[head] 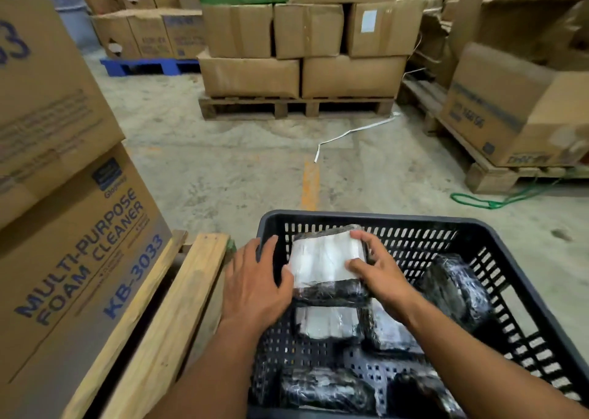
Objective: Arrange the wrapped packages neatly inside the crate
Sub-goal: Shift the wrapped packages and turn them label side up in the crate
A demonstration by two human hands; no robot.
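Observation:
A black perforated plastic crate [497, 243] stands on the floor in front of me. Both hands hold one wrapped package [322, 260], black film with a white label on top, in the crate's far left corner. My left hand [255, 284] presses its left side over the crate's left rim. My right hand [379, 268] grips its right edge, thumb in front and fingers behind. Directly under it lies a second labelled package [328, 321]. Several more black wrapped packages lie loose in the crate, one at the right wall [455, 291] and one at the near edge [322, 390].
A wooden pallet [165, 310] with stacked foam-cleaner boxes [73, 252] stands close on the left. More cardboard boxes on pallets [299, 77] fill the back and right. A white strap [350, 133] and a green cord [497, 200] lie on the concrete floor.

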